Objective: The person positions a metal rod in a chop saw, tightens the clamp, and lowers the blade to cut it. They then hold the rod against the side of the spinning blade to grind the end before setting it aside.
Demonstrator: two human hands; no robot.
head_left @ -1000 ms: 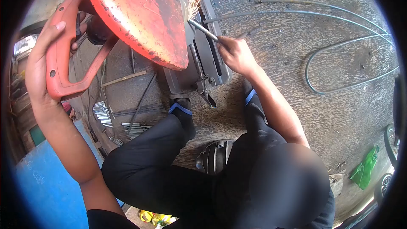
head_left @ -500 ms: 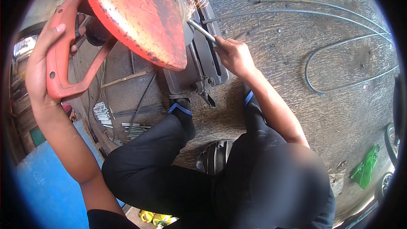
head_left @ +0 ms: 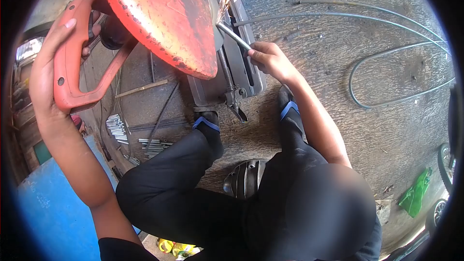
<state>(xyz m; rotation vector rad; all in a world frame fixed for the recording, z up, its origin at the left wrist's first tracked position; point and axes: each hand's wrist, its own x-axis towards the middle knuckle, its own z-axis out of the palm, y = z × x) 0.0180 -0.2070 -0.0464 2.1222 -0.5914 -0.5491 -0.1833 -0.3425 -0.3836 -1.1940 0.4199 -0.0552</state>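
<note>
Metal rod (head_left: 235, 37) meets the disc (head_left: 219, 38) of the red saw (head_left: 159, 24), sparks (head_left: 225, 2) rising. Right hand (head_left: 273, 62) grips its outer end, presumably for clearance; left hand (head_left: 43, 75) wraps the handle (head_left: 69, 65), presumably for control.

The bare left hand (head_left: 46, 70) is raised at the left of the view, its thumb pointing up and inward and its other fingers curled round, partly hidden, while the bare left forearm (head_left: 72, 159) slants down past a bent elbow to a short black sleeve (head_left: 118, 250). The bare right hand (head_left: 271, 62) is closed, fingers folded under and thumb pressed forward, well apart from the left and pointing inward. Behind its nearly straight wrist, the bare right forearm (head_left: 316, 116) runs diagonally down and outward.
</note>
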